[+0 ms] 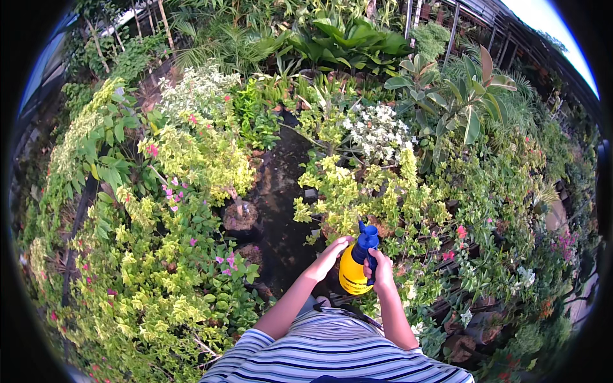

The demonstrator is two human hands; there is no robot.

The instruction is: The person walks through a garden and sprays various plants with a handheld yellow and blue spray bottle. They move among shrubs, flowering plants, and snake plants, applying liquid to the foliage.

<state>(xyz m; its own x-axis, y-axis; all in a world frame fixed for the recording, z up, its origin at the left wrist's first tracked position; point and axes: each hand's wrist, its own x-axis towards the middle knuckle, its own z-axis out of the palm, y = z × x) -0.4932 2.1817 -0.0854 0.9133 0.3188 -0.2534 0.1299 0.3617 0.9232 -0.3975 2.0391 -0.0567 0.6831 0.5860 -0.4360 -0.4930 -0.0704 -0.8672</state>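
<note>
A yellow pressure spray bottle (352, 274) with a blue pump top (368, 237) is held upright in front of my body. My right hand (379, 271) is wrapped around its dark blue handle on the right side. The blue nozzle (362, 227) points away from me, towards a yellow-green leafy shrub (335, 210). Just left of the bottle is my left hand (334, 253), its fingers stretched towards the neck. Whether those fingers touch the bottle or a leaf is hard to tell.
A dark, wet-looking path (282, 186) runs ahead between dense potted plants. On its left stands a potted shrub (241, 215); pink bougainvillea (230, 262) lies nearer. White-flowered bougainvillea (378, 131) and a variegated rubber plant (459, 93) grow at the right. Broad-leaved plants (349, 45) fill the back.
</note>
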